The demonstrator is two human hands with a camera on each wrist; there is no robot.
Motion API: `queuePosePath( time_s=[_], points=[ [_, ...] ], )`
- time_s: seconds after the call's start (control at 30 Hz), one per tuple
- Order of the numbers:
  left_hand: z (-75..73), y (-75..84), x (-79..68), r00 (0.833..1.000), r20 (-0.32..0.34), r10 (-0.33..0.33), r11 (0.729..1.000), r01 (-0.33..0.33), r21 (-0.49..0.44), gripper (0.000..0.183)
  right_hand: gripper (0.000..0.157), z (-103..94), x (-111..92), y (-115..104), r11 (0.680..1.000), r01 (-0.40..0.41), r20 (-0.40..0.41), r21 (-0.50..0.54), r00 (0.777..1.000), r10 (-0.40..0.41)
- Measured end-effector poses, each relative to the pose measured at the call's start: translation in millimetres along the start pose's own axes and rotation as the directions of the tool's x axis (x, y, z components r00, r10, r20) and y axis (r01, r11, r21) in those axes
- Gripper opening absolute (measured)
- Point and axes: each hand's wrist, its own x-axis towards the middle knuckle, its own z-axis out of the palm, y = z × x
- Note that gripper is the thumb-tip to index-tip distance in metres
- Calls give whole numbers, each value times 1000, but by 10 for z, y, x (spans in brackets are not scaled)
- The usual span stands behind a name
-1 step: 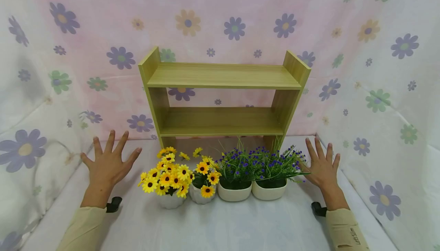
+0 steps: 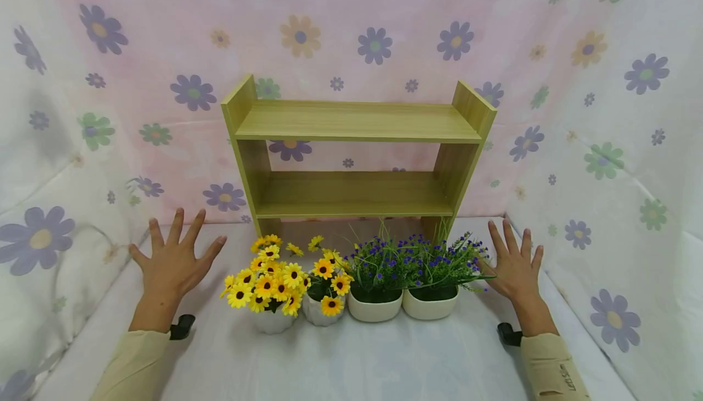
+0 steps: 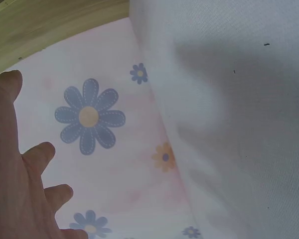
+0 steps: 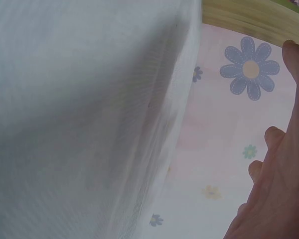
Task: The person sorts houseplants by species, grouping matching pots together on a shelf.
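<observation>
My left hand is spread with straight fingers at the left of the white-covered table and holds nothing. Nearest to it stands a pot of yellow artificial daisies. A smaller pot of yellow-orange daisies is beside that one. To the right come two cream planters of purple-flowered greenery, a left planter and a right planter. My right hand, fingers also spread and straight, is just right of the right planter; leaf tips overlap its thumb. In the wrist views the left hand and right hand hold nothing.
Behind the pots stands a wooden two-tier shelf with raised side panels. Floral cloth hangs behind it and along both sides. A black wrist mount shows at the left wrist, another mount at the right.
</observation>
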Motion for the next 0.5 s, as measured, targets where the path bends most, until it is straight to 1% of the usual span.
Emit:
queuePosePath(
  time_s=[0.27, 0.5],
  points=[
    [6, -15, -1, 1000, 3, -6, 1000, 6, 2, 84, 93, -3, 5, -13, 1000, 7, -10, -6, 1000, -7],
    [-13, -3, -12, 1000, -11, 5, 1000, -5, -1, 84, 93, 2, 16, -5, 1000, 15, -22, 2, 1000, -15]
  ],
)
